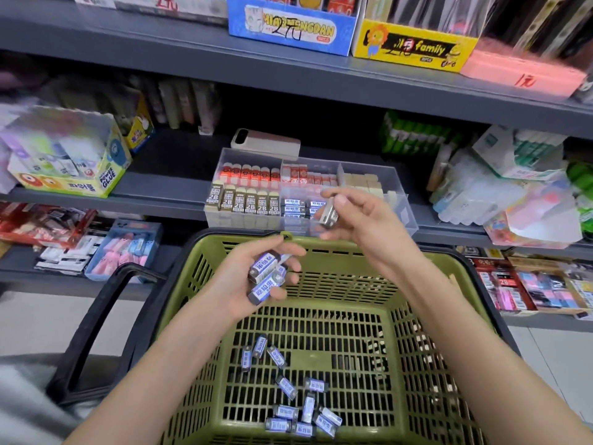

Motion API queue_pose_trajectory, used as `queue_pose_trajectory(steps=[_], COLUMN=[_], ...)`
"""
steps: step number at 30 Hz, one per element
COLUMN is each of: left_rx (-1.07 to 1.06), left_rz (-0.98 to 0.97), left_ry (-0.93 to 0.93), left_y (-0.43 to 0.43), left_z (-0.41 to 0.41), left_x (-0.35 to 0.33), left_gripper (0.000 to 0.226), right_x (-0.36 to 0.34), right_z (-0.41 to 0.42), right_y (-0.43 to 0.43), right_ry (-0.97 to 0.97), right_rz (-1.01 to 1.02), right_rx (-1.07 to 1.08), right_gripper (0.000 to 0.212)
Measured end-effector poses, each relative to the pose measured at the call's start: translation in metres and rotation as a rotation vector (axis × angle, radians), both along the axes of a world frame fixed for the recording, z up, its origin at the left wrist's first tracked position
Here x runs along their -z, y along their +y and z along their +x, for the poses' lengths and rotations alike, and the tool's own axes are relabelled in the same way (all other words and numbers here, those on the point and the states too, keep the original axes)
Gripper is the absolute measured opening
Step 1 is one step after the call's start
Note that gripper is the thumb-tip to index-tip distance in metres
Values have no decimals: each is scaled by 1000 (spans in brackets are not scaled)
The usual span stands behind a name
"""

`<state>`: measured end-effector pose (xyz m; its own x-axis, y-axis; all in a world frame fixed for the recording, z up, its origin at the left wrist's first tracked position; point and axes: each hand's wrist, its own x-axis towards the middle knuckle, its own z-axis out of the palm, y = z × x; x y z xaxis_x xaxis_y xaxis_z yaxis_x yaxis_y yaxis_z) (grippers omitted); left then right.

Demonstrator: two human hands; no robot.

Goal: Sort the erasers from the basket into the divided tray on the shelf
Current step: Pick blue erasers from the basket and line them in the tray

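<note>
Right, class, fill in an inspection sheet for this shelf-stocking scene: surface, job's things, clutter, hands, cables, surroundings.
Surface: grey shelf carries the divided tray.
Job's things: green basket holds loose erasers; tray compartments partly stocked.
Clutter: pale device behind tray; glue box at left.
Hands: left hand holds several erasers; right hand pinches one eraser before the tray.
Cables: nothing seen.
Surroundings: stocked stationery shelves above and below.

Left hand [256, 277] and right hand [356, 216] bare, forearms [192, 364] bare right to the frame edge. Blurred grey cloth [25, 396] at lower left, cannot tell if it is worn.
</note>
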<state>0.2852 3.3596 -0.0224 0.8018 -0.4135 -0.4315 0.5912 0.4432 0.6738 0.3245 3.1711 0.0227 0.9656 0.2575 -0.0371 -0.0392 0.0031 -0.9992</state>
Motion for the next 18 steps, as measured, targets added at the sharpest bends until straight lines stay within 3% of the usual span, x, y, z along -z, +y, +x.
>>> queue_pose_trajectory(steps=[3, 6, 9, 13, 18], left_rx=[-56, -115, -158, -228, -301], left_rz=[-53, -116, -147, -167, -185], left_ry=[-92, -147, -149, -147, -123], left_y=[6, 13, 19, 21, 20], left_z=[8, 10, 9, 10, 12], left_x=[-6, -4, 0, -1, -3], left_gripper=[30, 35, 39, 41, 32], right_x=[-4, -2, 5, 16, 26], right_z=[32, 61, 82, 92, 94], right_y=[7, 19, 30, 40, 38], right_ry=[-180, -204, -240, -288, -282], right_rz=[-330, -547, -770, -872, -861], right_rx=[47, 21, -76, -218, -237], right_gripper=[16, 25, 14, 12, 11])
